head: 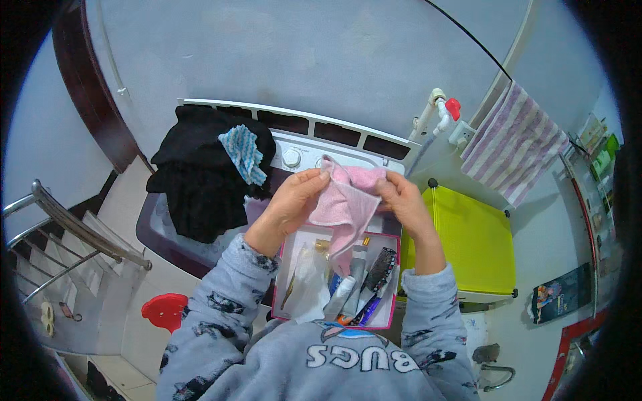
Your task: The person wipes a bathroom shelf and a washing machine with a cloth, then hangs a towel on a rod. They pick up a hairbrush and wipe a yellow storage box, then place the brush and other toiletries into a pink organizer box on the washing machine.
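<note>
Between my two hands a small pink cloth (346,203) is held up, its lower corner hanging over a box. My left hand (296,200) pinches its upper left edge, and my right hand (401,198) grips the upper right side. Below it the white box with a pink rim (393,301) holds a black dotted hairbrush (381,268), several tubes, a white tube (341,295) among them, and a crumpled white tissue or plastic sheet (308,283). Part of the contents is hidden by the cloth.
A twin-tub washing machine (165,245) stands behind the box. Black clothing (205,175) and a blue-white patterned cloth (244,153) lie over its left side. To the right are a lime-green cabinet (471,240), a red-handled tap (451,109) and a hanging striped towel (516,143).
</note>
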